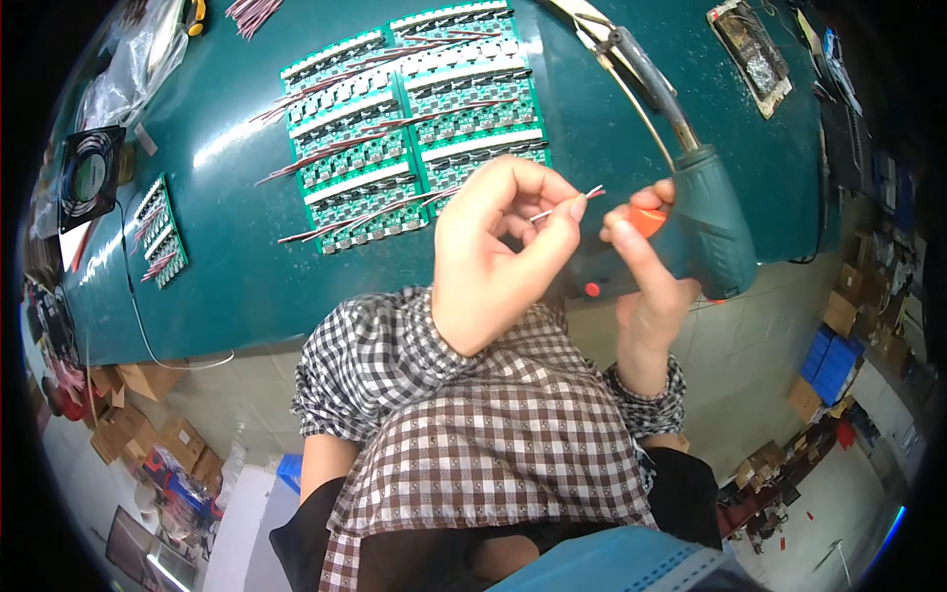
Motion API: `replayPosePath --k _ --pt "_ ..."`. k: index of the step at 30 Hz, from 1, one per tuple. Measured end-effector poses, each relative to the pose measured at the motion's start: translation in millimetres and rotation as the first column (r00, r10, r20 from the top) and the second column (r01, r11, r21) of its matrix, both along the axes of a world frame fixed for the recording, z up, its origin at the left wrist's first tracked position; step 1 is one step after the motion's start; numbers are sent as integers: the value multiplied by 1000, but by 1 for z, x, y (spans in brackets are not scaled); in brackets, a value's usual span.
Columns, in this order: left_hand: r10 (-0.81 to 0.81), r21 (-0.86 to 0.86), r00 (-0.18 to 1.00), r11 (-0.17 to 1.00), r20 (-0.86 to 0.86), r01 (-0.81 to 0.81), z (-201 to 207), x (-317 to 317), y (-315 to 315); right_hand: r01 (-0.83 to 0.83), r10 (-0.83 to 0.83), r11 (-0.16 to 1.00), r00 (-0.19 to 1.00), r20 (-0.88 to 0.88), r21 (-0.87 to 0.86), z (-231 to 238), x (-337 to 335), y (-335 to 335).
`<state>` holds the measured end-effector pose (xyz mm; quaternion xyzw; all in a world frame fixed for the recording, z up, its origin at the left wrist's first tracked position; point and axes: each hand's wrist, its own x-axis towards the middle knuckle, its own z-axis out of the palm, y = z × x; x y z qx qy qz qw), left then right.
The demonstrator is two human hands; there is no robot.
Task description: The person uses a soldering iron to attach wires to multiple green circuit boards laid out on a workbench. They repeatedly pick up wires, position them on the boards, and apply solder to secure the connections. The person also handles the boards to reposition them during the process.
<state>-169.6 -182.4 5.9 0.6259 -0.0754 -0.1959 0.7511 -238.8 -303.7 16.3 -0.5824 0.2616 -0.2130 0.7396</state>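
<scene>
Two grips, close together

Our left hand is nearly closed, thumb and forefinger pinching a thin red-and-white wire pair, whose ends poke out past the fingertips toward our right hand. Our right hand is partly curled, thumb and fingers around an orange piece; we cannot tell whether it belongs to the teal gun-shaped tool just beside those fingers. That tool's metal barrel points up and away beyond the right hand.

Beyond and to the left of our left hand, rows of green circuit boards lie on the green bench, with red-and-white wires strewn across them. Well left of the left hand lie a smaller board group and, farther out, a black cooling fan. A blackened tray lies beyond our right hand, farther right.
</scene>
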Motion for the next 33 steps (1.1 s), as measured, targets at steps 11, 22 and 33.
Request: replayPosePath --k 11,22,33 --pt "-51 360 981 933 187 -20 -20 28 31 -219 178 953 964 198 208 -28 14 -11" --pt "-272 516 878 856 394 34 9 27 21 -236 157 914 956 249 330 -19 -9 -35" --pt "-373 716 845 698 383 -17 -11 35 15 -138 142 987 989 -46 81 14 -65 -60"
